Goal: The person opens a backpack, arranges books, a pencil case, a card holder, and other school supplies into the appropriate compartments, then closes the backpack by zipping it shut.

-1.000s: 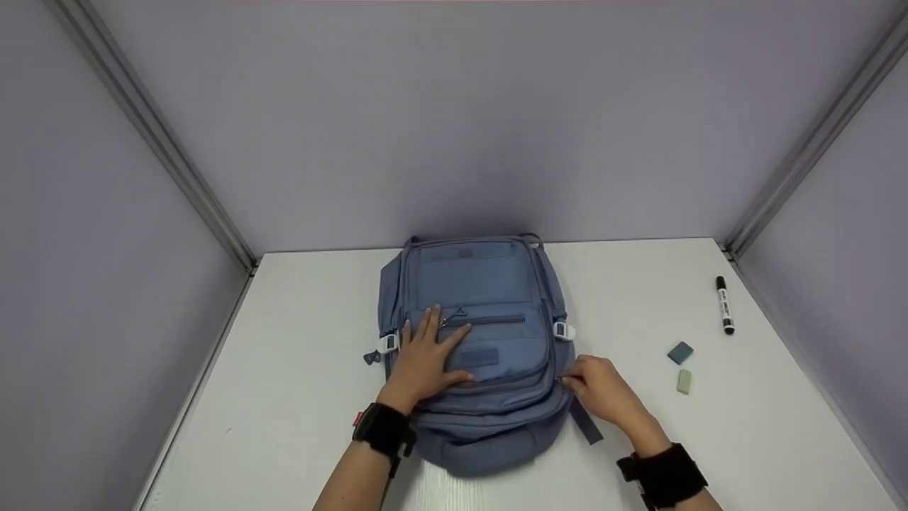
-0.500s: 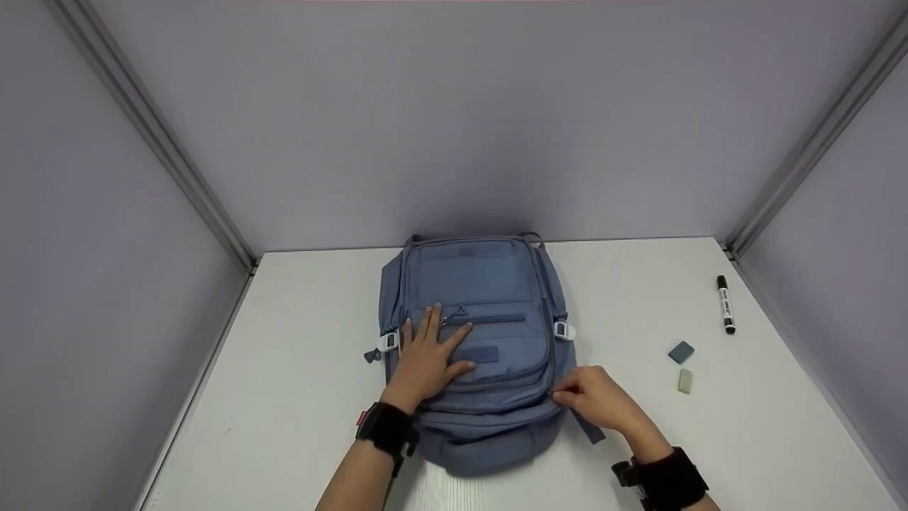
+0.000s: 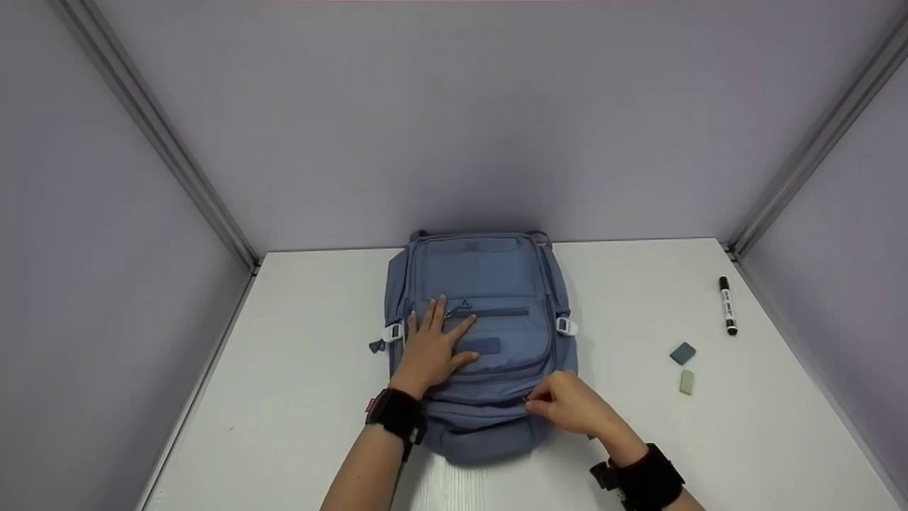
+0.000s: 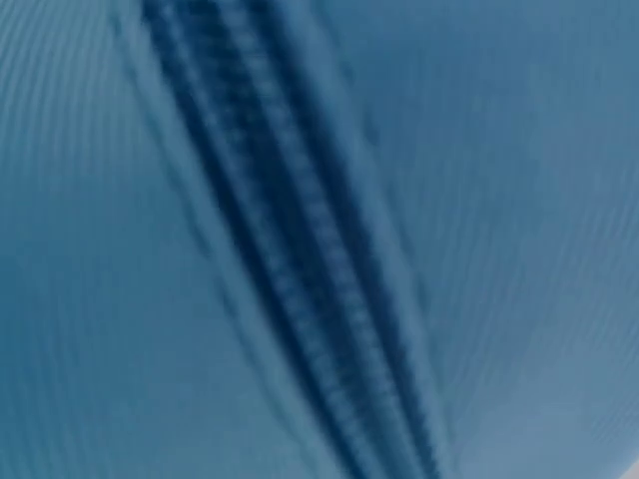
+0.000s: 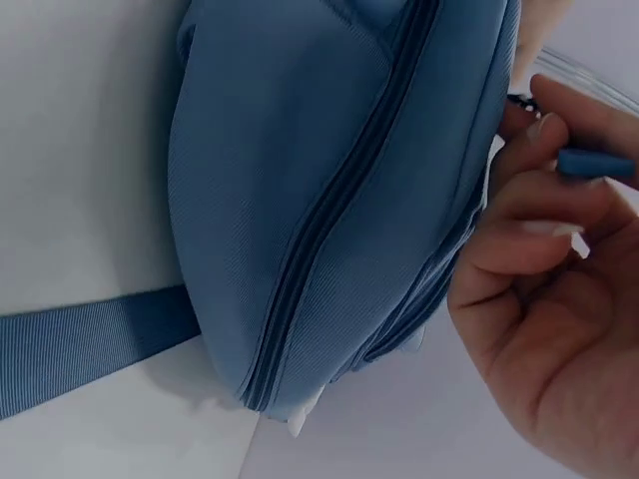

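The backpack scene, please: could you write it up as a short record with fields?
backpack: blue, lying flat on the white table, front up
left hand: flat on the front pocket, fingers spread
right hand: pinching a blue zipper pull at the near right edge of the backpack
strap: blue webbing, lying on the table beside the backpack
marker: black and white, far right
erasers: blue one and pale one, right of the backpack, apart from it
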The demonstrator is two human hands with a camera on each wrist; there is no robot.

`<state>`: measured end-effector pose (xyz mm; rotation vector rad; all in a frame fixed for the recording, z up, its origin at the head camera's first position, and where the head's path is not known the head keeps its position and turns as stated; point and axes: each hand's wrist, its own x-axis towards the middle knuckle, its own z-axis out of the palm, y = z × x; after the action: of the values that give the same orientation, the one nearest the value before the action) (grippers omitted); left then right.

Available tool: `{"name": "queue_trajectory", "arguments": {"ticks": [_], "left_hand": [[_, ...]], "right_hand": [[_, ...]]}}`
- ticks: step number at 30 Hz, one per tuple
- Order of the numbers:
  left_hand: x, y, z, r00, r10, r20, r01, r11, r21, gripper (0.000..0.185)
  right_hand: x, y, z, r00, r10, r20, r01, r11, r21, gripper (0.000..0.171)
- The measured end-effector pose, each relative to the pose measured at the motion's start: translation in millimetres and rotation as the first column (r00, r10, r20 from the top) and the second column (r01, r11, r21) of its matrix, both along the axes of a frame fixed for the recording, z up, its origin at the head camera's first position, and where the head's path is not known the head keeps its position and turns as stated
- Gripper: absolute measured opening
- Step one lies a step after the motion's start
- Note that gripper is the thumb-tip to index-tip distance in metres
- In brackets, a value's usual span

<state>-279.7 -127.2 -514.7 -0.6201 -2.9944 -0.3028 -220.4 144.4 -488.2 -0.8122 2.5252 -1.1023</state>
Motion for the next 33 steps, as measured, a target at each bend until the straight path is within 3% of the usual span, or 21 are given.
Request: {"name": "queue_trajectory", "arguments": {"ticks": [9, 12, 15, 18, 20, 22, 24, 25, 28, 30, 33], "left_hand": [[1.8, 3, -1.2, 0.999, 0.025, -0.036, -0.026, 1.0, -0.013, 0.07], [2.9, 1, 4.3, 1.0, 0.015, 0.001, -0.015, 0.999, 0.048, 0.072], [6.9, 0, 12.6, 1.0, 0.013, -0.01, -0.012, 0.989, 0.145, 0.066], [17.4, 4, 19.0, 0.994, 0.02, -0.105, 0.009, 0.963, 0.271, 0.043], [27.7, 11, 22.2, 0.992, 0.019, -0.122, 0.025, 0.937, 0.349, 0.026], [38.1, 19, 24.2, 0.998, -0.012, -0.058, 0.035, 0.912, 0.41, 0.038], [47.7, 28, 25.1, 0.993, -0.073, 0.092, 0.021, 0.882, 0.471, 0.05], [51.6, 32, 25.3, 0.977, -0.111, 0.18, 0.006, 0.866, 0.499, 0.054], [59.5, 42, 25.2, 0.898, -0.216, 0.384, -0.047, 0.82, 0.571, 0.058], [62.0, 46, 25.5, 0.851, -0.25, 0.462, -0.097, 0.789, 0.607, 0.055], [63.0, 48, 26.4, 0.8, -0.254, 0.544, -0.193, 0.749, 0.633, 0.048]], "right_hand": [[8.5, -24, -0.5, 1.0, 0.006, 0.017, -0.006, 1.0, -0.005, 0.01], [10.2, -26, -1.6, 1.0, -0.019, -0.002, 0.019, 1.0, 0.013, 0.01], [11.8, -24, -1.3, 0.998, -0.059, -0.021, 0.059, 0.998, 0.021, 0.01], [13.6, -21, 1.3, 0.995, -0.088, -0.036, 0.089, 0.996, 0.01, 0.013], [14.7, -20, 3.7, 0.995, -0.095, -0.037, 0.095, 0.995, -0.001, 0.017], [15.5, -20, 5.7, 0.995, -0.095, -0.03, 0.094, 0.995, -0.01, 0.022], [16.4, -22, 7.5, 0.996, -0.088, -0.019, 0.088, 0.996, -0.024, 0.024], [16.9, -24, 8.3, 0.996, -0.085, -0.013, 0.085, 0.996, -0.032, 0.025], [19.3, -32, 9.3, 0.997, -0.076, -0.018, 0.075, 0.996, -0.058, 0.02], [21.5, -38, 8.8, 0.997, -0.07, -0.038, 0.067, 0.995, -0.073, 0.016], [25.2, -44, 6.1, 0.995, -0.053, -0.082, 0.045, 0.995, -0.089, 0.015]]}}
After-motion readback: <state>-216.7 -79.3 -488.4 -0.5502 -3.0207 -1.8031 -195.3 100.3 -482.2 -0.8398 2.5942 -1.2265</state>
